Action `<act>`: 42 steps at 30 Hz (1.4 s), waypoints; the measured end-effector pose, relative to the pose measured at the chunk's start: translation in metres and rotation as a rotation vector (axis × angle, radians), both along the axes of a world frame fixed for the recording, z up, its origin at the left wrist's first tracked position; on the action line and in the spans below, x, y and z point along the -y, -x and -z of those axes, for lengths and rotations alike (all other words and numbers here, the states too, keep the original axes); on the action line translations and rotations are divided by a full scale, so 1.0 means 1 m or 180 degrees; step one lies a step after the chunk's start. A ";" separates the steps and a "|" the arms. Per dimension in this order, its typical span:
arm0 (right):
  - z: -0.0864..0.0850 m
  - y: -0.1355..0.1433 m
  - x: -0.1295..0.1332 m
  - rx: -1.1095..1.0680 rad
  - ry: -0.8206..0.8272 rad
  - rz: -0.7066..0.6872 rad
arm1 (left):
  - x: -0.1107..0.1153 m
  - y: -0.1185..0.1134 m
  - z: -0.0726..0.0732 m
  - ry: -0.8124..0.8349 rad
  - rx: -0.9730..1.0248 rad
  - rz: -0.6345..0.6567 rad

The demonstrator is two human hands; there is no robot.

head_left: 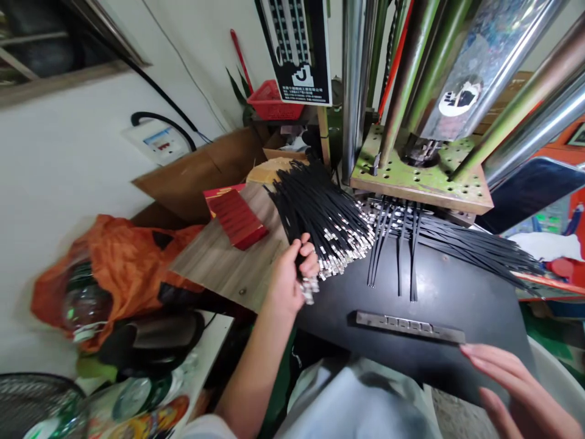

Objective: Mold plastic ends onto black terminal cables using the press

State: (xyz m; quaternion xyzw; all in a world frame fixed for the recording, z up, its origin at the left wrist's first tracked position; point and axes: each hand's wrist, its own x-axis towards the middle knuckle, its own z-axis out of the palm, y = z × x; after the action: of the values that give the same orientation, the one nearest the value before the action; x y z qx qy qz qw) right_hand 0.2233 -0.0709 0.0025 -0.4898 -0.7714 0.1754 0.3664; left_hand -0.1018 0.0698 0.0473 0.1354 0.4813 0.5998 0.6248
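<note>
My left hand (296, 271) is closed around several thin black straps with shiny metal ends, at the near left edge of a large pile. That pile of black straps (315, 204) fans out, its metal ends (345, 250) turned toward me. At the right, my right hand (516, 384) has its fingers stretched out and holds nothing. Its fingertips are at the right end of a slotted metal bar (409, 326) lying on the dark tabletop (338, 311); whether they touch it I cannot tell. More loose straps (414, 256) hang toward me from under the press plate.
A press with a drilled plate (425, 183) and steel columns (354, 91) stands over the table. More black straps (475, 247) lie at the right. To the left are a red box (240, 219), an orange bag (132, 262) and a wooden board (219, 262).
</note>
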 end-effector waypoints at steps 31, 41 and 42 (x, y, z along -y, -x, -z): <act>-0.020 0.070 -0.021 -0.3296 -0.0065 0.0252 | 0.075 -0.038 0.008 -0.3894 -0.3791 0.1920; 0.018 0.056 -0.039 0.0052 -0.0352 -0.0049 | 0.062 -0.079 0.047 -0.3229 -0.4024 0.1729; 0.018 0.056 -0.040 0.0141 -0.0343 -0.0042 | 0.063 -0.079 0.046 -0.3168 -0.4049 0.1721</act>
State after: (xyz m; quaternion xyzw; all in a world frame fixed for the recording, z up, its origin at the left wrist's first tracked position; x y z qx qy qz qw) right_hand 0.1672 -0.0306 -0.0157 -0.4679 -0.7909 0.1252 0.3739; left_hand -0.0226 0.0072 0.0016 0.8158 0.3721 0.3813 0.2249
